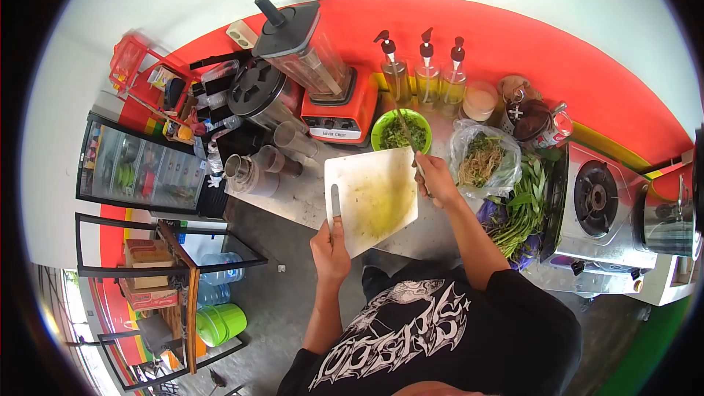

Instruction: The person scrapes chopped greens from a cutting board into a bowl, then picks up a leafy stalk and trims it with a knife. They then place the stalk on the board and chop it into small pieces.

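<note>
My left hand (330, 253) is closed on the near left edge of a white cutting board (359, 183), just below its handle slot. Green stains and small bits mark the board, which is tilted up with its far edge at a green bowl (376, 132). Chopped green leaves (411, 134) lie in the bowl. A knife is in my right hand (438, 182), its fingers wrapped round the handle beside the board's right edge. The thin blade (404, 123) points away from me over the bowl. Part of the handle is hidden by my fingers.
A red blender (334, 114) and clear jugs (293, 139) stand left of the bowl, pump bottles (427, 73) behind it. To the right are a plastic bag of roots (480, 161), leafy green stems (524, 205) and a gas stove (598, 198) with a pot (669, 224).
</note>
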